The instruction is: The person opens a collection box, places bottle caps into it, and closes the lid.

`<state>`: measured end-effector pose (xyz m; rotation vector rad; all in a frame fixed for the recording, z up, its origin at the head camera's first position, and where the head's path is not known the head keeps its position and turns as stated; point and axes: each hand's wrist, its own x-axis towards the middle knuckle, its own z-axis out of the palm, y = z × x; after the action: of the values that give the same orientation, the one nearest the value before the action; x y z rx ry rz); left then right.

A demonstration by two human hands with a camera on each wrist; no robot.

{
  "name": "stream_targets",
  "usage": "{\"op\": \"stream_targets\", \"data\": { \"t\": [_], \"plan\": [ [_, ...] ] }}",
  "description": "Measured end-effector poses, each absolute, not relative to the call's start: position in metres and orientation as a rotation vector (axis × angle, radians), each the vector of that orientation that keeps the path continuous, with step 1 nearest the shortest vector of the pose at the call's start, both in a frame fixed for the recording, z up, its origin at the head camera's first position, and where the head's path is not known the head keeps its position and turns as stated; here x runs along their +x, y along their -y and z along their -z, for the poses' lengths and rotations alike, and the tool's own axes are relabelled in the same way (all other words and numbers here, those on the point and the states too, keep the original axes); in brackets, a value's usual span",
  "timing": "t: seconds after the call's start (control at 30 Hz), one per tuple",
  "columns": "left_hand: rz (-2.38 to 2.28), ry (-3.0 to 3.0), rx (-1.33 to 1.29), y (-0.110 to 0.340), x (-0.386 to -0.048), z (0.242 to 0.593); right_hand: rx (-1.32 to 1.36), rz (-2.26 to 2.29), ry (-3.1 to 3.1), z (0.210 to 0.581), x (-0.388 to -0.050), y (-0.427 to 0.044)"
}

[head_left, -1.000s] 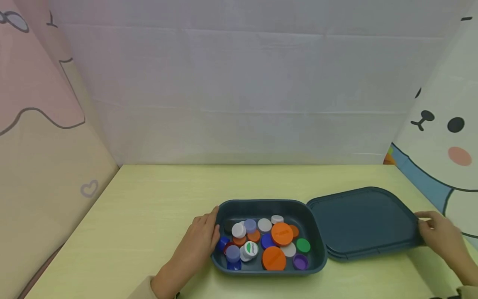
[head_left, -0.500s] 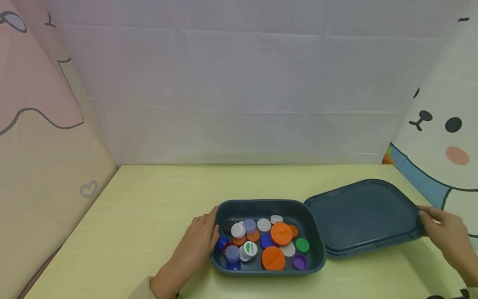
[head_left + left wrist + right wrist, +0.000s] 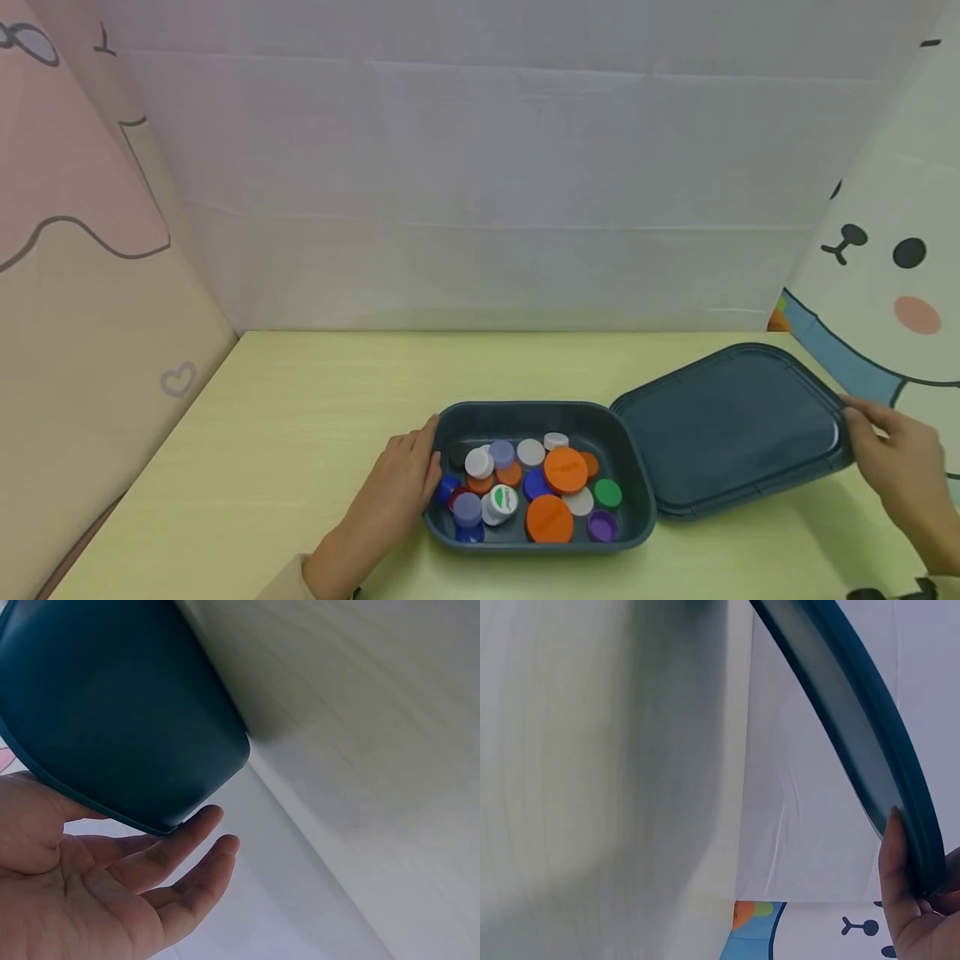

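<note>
In the head view a dark teal plastic box (image 3: 536, 547) stands on the table, holding several bottle caps, among them an orange cap (image 3: 550, 519), a green cap (image 3: 607, 493) and a purple cap (image 3: 602, 526). My left hand (image 3: 397, 483) rests against the box's left end, loosely extended fingers touching its rim; the left wrist view shows the box's outer wall (image 3: 127, 712) above the palm. To the right, my right hand (image 3: 896, 458) pinches the right edge of the matching lid (image 3: 738, 425) between thumb and fingers. That edge is raised, and the lid tilts down toward the box.
The pale yellow table (image 3: 337, 375) extends behind and left of the box. A white sheet (image 3: 480, 192) hangs at the back. Printed panels stand left and right, the right panel (image 3: 885, 333) close behind my right hand.
My right hand has raised the lid's right edge, moving it up and farther back, so the lid tilts more. My left hand, the box and the caps have stayed put.
</note>
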<state>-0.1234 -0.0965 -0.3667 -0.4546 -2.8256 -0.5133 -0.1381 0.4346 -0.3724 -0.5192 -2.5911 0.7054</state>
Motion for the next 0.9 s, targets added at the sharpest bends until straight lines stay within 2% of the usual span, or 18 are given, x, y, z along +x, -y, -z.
{"op": "stream_targets", "data": {
  "t": [0.07,0.3,0.5,0.73,0.9],
  "plan": [
    [0.518,2.831,-0.452,0.097,-0.123,0.367,-0.514,-0.675,2.541,0.389,-0.146,-0.453],
    [0.52,2.833,-0.452,0.096,-0.123,0.368,-0.532,-0.685,2.47,0.358,-0.13,-0.415],
    [0.519,2.831,-0.452,0.097,-0.122,0.368,-0.576,-0.778,2.387,0.379,-0.142,-0.441],
    [0.514,2.815,-0.463,0.097,-0.123,0.369,-0.707,-0.811,2.497,0.334,-0.122,-0.396],
    [0.504,2.802,-0.473,0.097,-0.123,0.369,-0.724,-0.945,2.429,0.329,-0.12,-0.395]
  ]
}}
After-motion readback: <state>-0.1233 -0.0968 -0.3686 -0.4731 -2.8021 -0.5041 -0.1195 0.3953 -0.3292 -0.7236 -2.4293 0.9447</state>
